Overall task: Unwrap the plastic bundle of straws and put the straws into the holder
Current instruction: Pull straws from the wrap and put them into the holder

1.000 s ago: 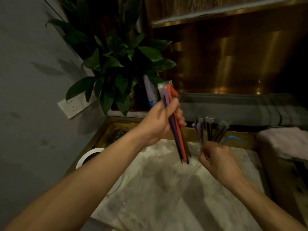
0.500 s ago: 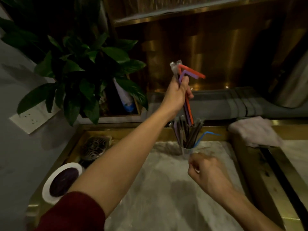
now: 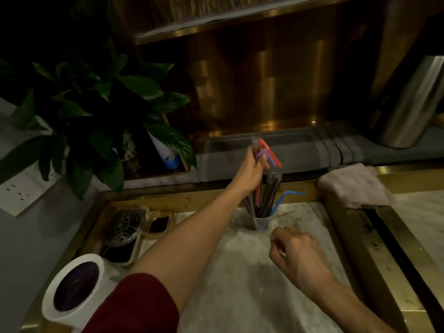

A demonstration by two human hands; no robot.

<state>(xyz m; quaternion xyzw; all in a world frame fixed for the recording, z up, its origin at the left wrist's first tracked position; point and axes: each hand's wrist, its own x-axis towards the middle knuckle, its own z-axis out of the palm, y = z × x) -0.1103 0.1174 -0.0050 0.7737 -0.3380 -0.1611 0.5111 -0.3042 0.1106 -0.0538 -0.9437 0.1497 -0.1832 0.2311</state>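
Bendy straws [image 3: 271, 156], likely light and crushable, are being gripped mid-shaft by the left hand [image 3: 251, 170] above the holder [image 3: 260, 222]; the right hand [image 3: 298, 255] is being curled nearby, seemingly empty.

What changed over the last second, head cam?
The left hand, gripping the orange and purple straws, moved forward then down, lowering them among those in the holder. The right hand let go of the holder and drew back, curled. Left grip and blue straw unchanged.
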